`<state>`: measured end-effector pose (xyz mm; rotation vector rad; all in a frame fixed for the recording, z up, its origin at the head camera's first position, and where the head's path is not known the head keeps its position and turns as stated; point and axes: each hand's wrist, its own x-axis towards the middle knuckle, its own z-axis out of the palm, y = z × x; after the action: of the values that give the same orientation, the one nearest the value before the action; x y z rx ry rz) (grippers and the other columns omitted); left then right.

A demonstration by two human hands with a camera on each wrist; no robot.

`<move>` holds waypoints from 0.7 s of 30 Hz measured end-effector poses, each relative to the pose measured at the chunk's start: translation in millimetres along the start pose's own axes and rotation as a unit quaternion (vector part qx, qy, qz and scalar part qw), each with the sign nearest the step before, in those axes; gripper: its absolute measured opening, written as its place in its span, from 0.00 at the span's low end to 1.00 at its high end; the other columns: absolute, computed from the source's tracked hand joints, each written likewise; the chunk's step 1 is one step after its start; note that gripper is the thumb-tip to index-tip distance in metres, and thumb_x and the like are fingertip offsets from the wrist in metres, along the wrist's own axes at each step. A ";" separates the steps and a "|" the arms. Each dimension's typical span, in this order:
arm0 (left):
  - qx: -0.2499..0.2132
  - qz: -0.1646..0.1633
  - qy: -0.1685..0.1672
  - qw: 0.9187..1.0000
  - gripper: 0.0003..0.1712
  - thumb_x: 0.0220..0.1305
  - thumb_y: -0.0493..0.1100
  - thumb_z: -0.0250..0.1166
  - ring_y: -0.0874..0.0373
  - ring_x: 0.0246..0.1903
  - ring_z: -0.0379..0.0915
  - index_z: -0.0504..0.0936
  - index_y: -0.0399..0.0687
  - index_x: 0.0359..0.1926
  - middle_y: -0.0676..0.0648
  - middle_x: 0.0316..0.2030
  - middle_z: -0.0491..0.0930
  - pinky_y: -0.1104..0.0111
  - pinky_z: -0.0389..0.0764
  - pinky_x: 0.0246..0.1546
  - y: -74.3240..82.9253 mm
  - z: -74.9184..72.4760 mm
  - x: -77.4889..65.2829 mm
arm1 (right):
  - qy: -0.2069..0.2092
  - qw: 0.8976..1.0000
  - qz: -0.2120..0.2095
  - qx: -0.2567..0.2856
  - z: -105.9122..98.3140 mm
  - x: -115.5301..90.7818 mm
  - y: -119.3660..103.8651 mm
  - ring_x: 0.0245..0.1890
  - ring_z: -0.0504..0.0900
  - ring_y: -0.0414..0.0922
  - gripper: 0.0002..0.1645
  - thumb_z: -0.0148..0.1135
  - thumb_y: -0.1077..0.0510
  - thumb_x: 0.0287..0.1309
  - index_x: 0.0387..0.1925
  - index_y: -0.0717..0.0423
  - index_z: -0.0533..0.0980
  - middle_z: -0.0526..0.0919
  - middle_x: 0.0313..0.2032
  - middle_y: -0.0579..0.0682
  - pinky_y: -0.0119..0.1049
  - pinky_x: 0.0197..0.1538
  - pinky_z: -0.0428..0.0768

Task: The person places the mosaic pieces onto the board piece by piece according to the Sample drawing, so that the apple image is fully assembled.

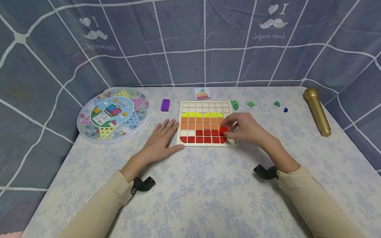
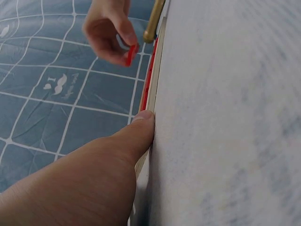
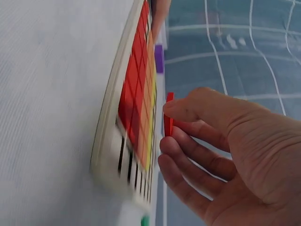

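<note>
A pale grid board (image 1: pixel 205 105) lies on the table, with rows of red, orange and yellow tiles set in its squares. My right hand (image 1: pixel 245 129) pinches a small red tile (image 1: pixel 224 131) between thumb and fingers over the board's right side. The right wrist view shows this red tile (image 3: pixel 169 114) held on edge, apart from the board. Flat beside the board's left edge rests my left hand (image 1: pixel 162 140), fingers straight and spread. In the left wrist view its thumb (image 2: pixel 143 117) touches the board's near edge.
Behind the board stands a small picture card (image 1: pixel 202 93). Several green tiles (image 1: pixel 250 104) and a dark blue piece (image 1: pixel 285 109) lie to the right, near a gold microphone-shaped object (image 1: pixel 317 112). Left are a purple block (image 1: pixel 165 105) and a round board-game box (image 1: pixel 114 114).
</note>
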<state>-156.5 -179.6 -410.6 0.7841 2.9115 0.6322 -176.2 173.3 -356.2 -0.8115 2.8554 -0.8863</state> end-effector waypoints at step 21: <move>0.008 0.000 -0.003 1.000 0.55 0.71 0.68 0.63 0.44 0.85 0.34 0.50 0.46 0.85 0.42 0.85 0.46 0.46 0.36 0.84 -3.2 1.9 1.0 | 0.018 0.999 -0.025 0.035 73.0 56.8 -51.4 0.33 0.83 0.42 0.06 0.76 0.62 0.62 0.42 0.55 0.89 0.88 0.36 0.48 0.35 0.40 0.83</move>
<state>-158.6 -180.9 -413.6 0.7869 2.9150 0.6053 -187.1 71.5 -383.2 -0.8706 2.8287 -1.0101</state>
